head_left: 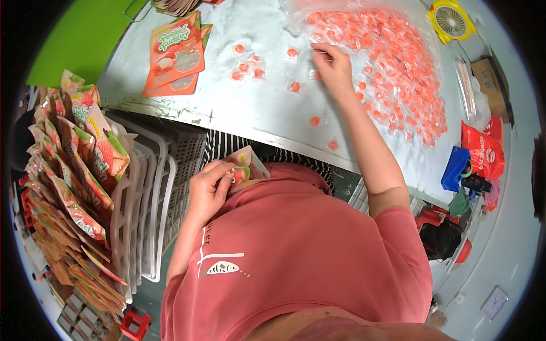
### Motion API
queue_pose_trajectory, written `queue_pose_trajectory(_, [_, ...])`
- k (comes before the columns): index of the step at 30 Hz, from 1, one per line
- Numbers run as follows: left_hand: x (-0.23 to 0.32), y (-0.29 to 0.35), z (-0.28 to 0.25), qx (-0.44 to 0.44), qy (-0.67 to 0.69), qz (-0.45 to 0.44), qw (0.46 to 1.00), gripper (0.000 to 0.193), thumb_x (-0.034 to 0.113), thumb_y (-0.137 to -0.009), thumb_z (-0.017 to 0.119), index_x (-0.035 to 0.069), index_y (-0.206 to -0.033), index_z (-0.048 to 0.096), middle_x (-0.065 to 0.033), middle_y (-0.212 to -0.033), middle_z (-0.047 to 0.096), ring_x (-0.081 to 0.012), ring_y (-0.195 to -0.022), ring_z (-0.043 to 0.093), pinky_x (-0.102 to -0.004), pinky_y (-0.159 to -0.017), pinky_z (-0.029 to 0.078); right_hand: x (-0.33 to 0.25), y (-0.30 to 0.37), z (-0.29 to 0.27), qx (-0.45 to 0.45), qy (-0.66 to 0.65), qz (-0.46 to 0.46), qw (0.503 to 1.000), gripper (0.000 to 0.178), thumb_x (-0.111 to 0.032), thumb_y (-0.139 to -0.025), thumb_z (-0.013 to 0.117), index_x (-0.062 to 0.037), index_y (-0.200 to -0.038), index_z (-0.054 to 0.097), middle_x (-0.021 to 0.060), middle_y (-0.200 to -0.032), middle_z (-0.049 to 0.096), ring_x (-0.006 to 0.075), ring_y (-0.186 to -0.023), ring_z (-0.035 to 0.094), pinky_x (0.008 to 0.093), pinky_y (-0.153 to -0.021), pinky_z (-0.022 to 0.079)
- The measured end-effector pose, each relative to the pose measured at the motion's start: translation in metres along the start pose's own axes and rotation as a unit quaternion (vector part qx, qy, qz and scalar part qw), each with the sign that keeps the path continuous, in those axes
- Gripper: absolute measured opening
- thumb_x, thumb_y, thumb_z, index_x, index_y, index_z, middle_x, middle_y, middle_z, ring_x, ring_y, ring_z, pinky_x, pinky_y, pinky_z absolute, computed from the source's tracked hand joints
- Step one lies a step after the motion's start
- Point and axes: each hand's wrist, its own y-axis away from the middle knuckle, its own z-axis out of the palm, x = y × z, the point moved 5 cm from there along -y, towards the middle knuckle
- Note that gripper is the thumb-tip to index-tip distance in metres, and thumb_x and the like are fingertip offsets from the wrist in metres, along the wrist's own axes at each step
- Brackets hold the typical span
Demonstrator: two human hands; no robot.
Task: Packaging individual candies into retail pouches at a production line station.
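My left hand (207,190) is closed on the top edge of a printed candy pouch (245,165), held upright at my lap; its lower part is hidden by my shirt. My right hand (334,67) is over the table, fingers loosely curved and apart, with nothing visible between them. Right beside its thumb side lies a clear-wrapped red candy (314,74). Other wrapped candies, such as one candy (294,87) and another candy (292,53), are scattered to its left. A large heap of the same candies (392,74) spreads from a clear plastic bag to its right.
Flat orange pouches (176,48) lie at the table's far left. Beside me on the left, filled pouches (74,165) stand packed above white plastic baskets (149,210). A yellow fan (451,21), a red bag (482,150) and a blue holder (455,169) are along the right side.
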Motion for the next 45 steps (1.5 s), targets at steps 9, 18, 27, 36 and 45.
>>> queue_pose_trajectory(9, [0.006,-0.002,0.007,-0.021,-0.005,0.007,1.000,0.012,-0.002,-0.089,0.062,-0.001,-0.099,0.069,-0.0132,-0.088,0.067,-0.0259,-0.077,0.065,-0.0308,-0.070,0.051,0.005,0.033,-0.036,0.012,0.127,-0.102,0.987,0.021,-0.012,-0.089,0.065,-0.0041,-0.109,0.070,0.0089,-0.110,0.064,0.0221,-0.097,0.064,0.0304,-0.085,0.051])
queue_pose_trajectory(18, [0.011,-0.001,0.008,-0.024,0.004,-0.025,0.999,0.010,0.000,-0.092,0.059,-0.002,-0.097,0.068,-0.0122,-0.087,0.066,-0.0234,-0.079,0.062,-0.0293,-0.074,0.048,-0.018,0.091,-0.056,-0.087,0.176,-0.037,0.980,0.027,-0.013,-0.087,0.069,-0.0058,-0.113,0.068,0.0102,-0.096,0.064,0.0180,-0.073,0.059,0.0286,-0.070,0.049])
queue_pose_trajectory(27, [0.022,-0.011,0.016,-0.063,-0.002,-0.002,0.998,0.010,0.000,-0.091,0.060,-0.001,-0.097,0.068,-0.0123,-0.087,0.066,-0.0249,-0.079,0.064,-0.0308,-0.073,0.049,-0.021,0.167,-0.042,-0.117,0.101,0.106,0.982,0.049,-0.012,-0.081,0.076,-0.0083,-0.127,0.059,0.0072,-0.107,0.055,0.0167,-0.075,0.063,0.0283,-0.070,0.052])
queue_pose_trajectory(36, [0.014,0.000,0.016,-0.029,-0.004,0.001,1.000,0.012,0.000,-0.090,0.061,0.001,-0.099,0.069,-0.0127,-0.088,0.067,-0.0251,-0.077,0.065,-0.0304,-0.070,0.050,-0.027,0.130,-0.017,-0.083,0.050,0.018,0.995,0.045,-0.011,-0.081,0.076,-0.0051,-0.123,0.061,0.0073,-0.105,0.056,0.0150,-0.073,0.058,0.0269,-0.068,0.051])
queue_pose_trajectory(45, [0.013,0.001,0.013,-0.029,-0.012,-0.003,0.999,0.011,0.001,-0.090,0.062,0.001,-0.099,0.069,-0.0124,-0.087,0.067,-0.0253,-0.076,0.065,-0.0303,-0.070,0.050,-0.016,0.116,-0.022,0.005,0.108,-0.081,0.991,0.043,-0.017,-0.085,0.073,-0.0049,-0.125,0.060,0.0131,-0.131,0.053,0.0281,-0.124,0.052,0.0355,-0.102,0.043])
